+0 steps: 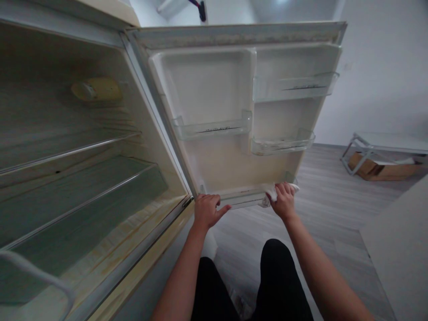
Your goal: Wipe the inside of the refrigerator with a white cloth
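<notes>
An open refrigerator door [214,169] faces me, with clear plastic bins on its inner side. My left hand [207,210] has its fingers curled over the left end of the lowest door bin [242,200], the thumb stretched out to the right. At that bin's right end, my right hand [283,199] is closed on a white cloth [271,192], which touches the bin's rim. Part of the cloth sticks out past the fingers on the right. The fingertips of both hands are partly hidden.
To the left is the fridge compartment with glass shelves [100,205], yellowish stains and a lamp cover [96,89]. A white cable or tube [40,272] curves at lower left. A low metal-framed table [394,141] stands at right over a cardboard box [384,169].
</notes>
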Available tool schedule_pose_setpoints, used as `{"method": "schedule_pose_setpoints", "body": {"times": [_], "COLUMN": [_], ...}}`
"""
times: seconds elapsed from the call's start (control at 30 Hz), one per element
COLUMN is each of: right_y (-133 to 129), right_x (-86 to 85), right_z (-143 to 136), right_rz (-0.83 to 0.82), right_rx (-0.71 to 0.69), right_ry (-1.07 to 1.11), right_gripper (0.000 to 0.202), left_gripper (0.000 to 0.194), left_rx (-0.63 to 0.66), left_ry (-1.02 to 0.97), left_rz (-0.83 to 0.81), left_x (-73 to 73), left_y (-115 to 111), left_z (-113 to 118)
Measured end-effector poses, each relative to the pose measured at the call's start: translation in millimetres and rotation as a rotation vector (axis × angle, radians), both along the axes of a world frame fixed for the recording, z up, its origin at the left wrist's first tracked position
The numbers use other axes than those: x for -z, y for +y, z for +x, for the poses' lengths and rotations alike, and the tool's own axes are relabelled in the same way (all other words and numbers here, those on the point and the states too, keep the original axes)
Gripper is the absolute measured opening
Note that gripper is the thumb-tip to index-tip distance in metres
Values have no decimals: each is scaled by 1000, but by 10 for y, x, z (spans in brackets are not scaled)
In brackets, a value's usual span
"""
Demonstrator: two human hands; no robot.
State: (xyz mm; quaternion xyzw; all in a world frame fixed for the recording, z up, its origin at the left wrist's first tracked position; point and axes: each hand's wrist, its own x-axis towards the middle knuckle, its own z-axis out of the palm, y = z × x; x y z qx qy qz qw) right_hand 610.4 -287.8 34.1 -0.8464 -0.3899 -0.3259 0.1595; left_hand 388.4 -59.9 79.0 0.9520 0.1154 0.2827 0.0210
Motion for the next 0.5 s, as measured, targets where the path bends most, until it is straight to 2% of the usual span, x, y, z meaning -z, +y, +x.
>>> {"method": "schedule_pose_setpoints", "body": {"times": [0.13, 0.23, 0.3, 0.4, 0.5], "right_y": [-90, -138, -103, 80, 384], "right_x": [188, 207, 199, 224, 305], "right_z": [193, 316, 321, 172, -127], "right_rz": [71, 153, 241, 310, 427], "right_rx": [86, 138, 225, 352, 350], "right_ry": [15, 53, 142, 381, 575], "right_gripper": [42, 47, 52, 57, 63], "left_gripper": [64, 64, 64, 63, 62], "left_rx": [0, -9, -18, -30, -38], "left_ry": [7, 2, -12, -31, -31], "left_rz": [-2, 13, 24, 32, 28], "left_x": [-11, -8, -2, 8, 12], "left_y": [1, -4, -8, -17, -30], "left_z": [-4, 28, 59, 104, 136]}}
